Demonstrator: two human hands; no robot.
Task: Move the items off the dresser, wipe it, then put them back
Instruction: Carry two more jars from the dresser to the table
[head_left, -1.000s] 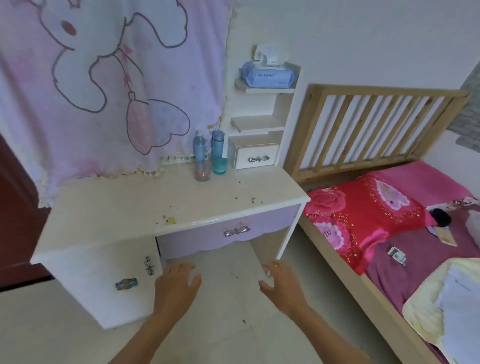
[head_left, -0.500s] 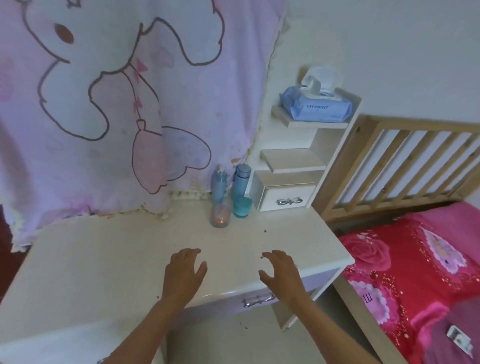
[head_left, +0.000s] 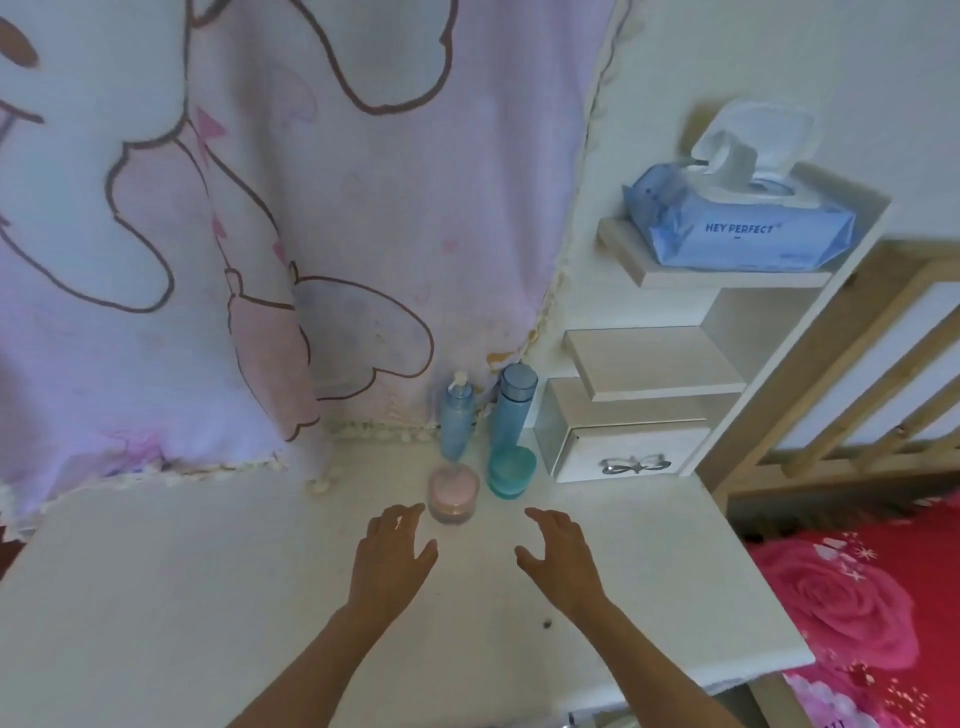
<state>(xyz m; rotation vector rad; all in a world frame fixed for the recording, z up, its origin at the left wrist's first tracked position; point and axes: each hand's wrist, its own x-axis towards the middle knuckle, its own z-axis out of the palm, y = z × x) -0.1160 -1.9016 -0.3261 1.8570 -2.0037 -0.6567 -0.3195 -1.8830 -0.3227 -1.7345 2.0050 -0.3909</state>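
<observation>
Dresser (head_left: 156, 597): left hand (head_left: 392, 558), right hand (head_left: 563, 558) apart, empty, just short of pink jar (head_left: 453, 493).

Both bare forearms reach forward; left hand (head_left: 390, 561) and right hand (head_left: 562, 558) hover palm-down, fingers loosely spread, holding nothing.

L hand (head_left: 392, 556) / R hand (head_left: 558, 556): bare | forearms (head_left: 311, 665): bare to frame edge | wrists: prob. bare, blurry

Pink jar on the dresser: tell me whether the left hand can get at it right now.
Probably yes. The left hand is open, its fingertips just short of the pink jar, with nothing between them. The teal jar stands off to the right.
</observation>
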